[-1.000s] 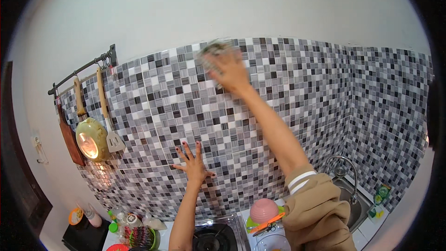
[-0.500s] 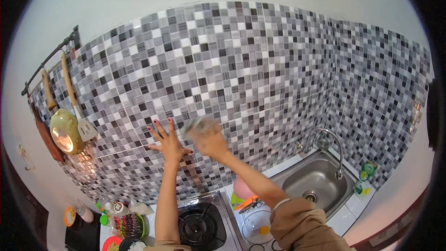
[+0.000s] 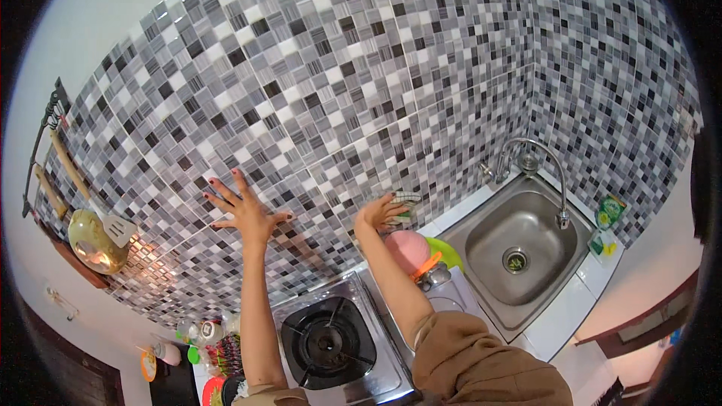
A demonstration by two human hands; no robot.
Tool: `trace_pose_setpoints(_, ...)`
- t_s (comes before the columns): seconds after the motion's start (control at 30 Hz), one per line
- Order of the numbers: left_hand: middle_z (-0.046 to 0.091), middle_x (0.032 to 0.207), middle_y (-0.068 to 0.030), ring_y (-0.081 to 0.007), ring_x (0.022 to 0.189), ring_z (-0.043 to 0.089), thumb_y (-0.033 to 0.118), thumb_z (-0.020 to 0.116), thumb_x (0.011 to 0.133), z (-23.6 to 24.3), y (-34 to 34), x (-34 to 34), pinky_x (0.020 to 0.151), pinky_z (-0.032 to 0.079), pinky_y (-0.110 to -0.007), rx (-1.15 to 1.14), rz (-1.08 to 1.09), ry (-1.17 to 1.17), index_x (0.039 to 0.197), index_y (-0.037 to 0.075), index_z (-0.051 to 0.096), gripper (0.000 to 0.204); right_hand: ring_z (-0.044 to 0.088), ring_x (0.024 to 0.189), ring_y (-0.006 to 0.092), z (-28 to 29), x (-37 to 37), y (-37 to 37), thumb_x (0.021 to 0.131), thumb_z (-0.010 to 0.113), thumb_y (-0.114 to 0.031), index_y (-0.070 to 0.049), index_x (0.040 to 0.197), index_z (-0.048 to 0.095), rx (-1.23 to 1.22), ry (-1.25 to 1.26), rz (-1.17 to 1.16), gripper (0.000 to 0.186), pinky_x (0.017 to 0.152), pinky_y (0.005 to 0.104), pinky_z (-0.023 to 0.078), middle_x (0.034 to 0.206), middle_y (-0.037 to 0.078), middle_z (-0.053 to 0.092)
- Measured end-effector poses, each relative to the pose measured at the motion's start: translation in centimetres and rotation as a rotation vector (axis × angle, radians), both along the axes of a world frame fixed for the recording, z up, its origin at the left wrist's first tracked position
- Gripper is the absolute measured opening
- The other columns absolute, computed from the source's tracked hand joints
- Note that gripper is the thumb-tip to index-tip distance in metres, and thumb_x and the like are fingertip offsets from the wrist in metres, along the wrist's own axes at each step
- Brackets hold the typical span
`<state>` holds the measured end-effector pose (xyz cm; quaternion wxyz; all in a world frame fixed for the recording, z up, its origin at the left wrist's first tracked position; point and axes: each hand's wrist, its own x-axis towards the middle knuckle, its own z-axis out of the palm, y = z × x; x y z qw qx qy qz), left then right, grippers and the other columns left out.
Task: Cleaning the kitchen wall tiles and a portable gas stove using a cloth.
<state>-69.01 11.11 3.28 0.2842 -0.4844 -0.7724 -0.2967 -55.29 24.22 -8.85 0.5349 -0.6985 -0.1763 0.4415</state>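
My left hand lies spread on the mosaic-tiled wall, fingers wide apart, with nothing in it. To its right and about level with it, my right hand presses a pale checked cloth with some green on it to the tiles. Part of this cloth is hidden under the fingers. Just below my right hand are a pink rounded bowl and a lime-green dish. A gas stove with one black burner lies between my forearms.
A steel sink with a curved tap is at the right, green sachets by its edge. Left, a pan and slotted spatula hang from a rail. Bottles and jars crowd the lower left.
My right hand has moved the cloth down and to the right along the wall, close to the pink bowl. My left hand stays spread on the tiles. The view has tilted downward.
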Motion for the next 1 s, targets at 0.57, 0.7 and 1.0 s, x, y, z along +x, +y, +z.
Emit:
trace_pose_setpoints(0.57, -0.025, 0.144, -0.0187, -0.0471, 0.131, -0.019, 0.037, 0.090, 0.032, -0.6, 0.3, -0.6, 0.080, -0.003, -0.080, 0.053, -0.038, 0.109, 0.144, 0.026, -0.001, 0.145, 0.010, 0.137, 0.0350, -4.6, 8.5, 9.8, 0.092, 0.036, -0.033, -0.026, 0.135, 0.033, -0.232, 0.073, -0.015, 0.043, 0.101, 0.0554, 0.028, 0.150, 0.011, 0.005)
trace_pose_setpoints(0.7, -0.026, 0.145, -0.0159, -0.0445, 0.131, -0.020, 0.050, 0.086, 0.029, -0.6, 0.5, -0.6, 0.082, -0.004, -0.079, 0.034, -0.005, 0.083, 0.144, 0.025, -0.004, 0.148, 0.010, 0.136, 0.0388, -6.8, 10.1, 11.5, 0.091, 0.033, -0.040, -0.025, 0.138, 0.025, -0.348, 0.234, -0.100, 0.050, 0.103, 0.0549, 0.022, 0.150, 0.012, 0.002)
trace_pose_setpoints(1.0, -0.022, 0.145, -0.0221, -0.0472, 0.131, -0.019, 0.038, 0.090, 0.030, -0.2, 0.1, 0.2, 0.081, -0.002, -0.080, 0.024, 0.000, 0.055, 0.144, 0.022, 0.001, 0.145, 0.009, 0.133, 0.0474, 7.9, -0.4, 2.1, 0.088, 0.027, -0.056, -0.022, 0.144, 0.007, 0.243, 0.060, -0.002, 0.069, 0.107, 0.0539, 0.007, 0.150, 0.014, -0.004)
